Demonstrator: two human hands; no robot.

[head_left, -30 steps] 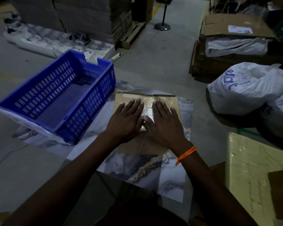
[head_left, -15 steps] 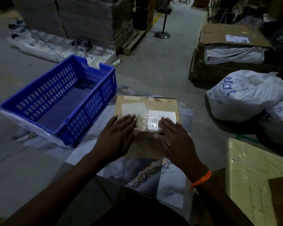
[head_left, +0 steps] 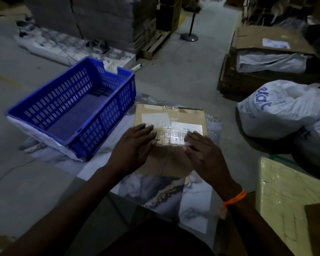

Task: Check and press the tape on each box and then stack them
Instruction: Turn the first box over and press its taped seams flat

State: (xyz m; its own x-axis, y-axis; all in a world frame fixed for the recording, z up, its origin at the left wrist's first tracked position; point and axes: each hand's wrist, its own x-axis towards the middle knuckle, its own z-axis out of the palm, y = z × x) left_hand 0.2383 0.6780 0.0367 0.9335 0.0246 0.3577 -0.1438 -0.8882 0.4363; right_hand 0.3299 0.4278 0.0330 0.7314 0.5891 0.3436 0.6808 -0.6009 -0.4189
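Left hand and right hand — both outstretched flat on the taped box

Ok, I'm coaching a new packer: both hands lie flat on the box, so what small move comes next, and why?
Probably slide both hands forward along the tape to its far end. The left hand and right hand lie flat on the box either side of it, and the tape looks wrinkled near the far edge, where no hand rests.
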